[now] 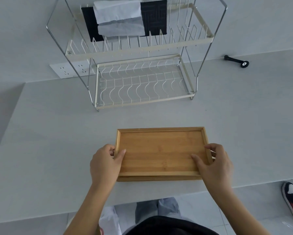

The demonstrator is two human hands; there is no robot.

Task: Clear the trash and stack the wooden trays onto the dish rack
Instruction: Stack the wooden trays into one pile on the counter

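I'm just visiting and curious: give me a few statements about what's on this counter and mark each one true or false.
1. Both hands grip the wooden trays, the left hand and right hand at opposite ends. True.
2. The trays already sit on the dish rack. False: they are at the counter's near edge.
3. The rack's lower shelf holds plates. False: nothing is on it.
4. White and dark cloths lie on the upper shelf. True.
5. A wall socket is behind the rack. True.
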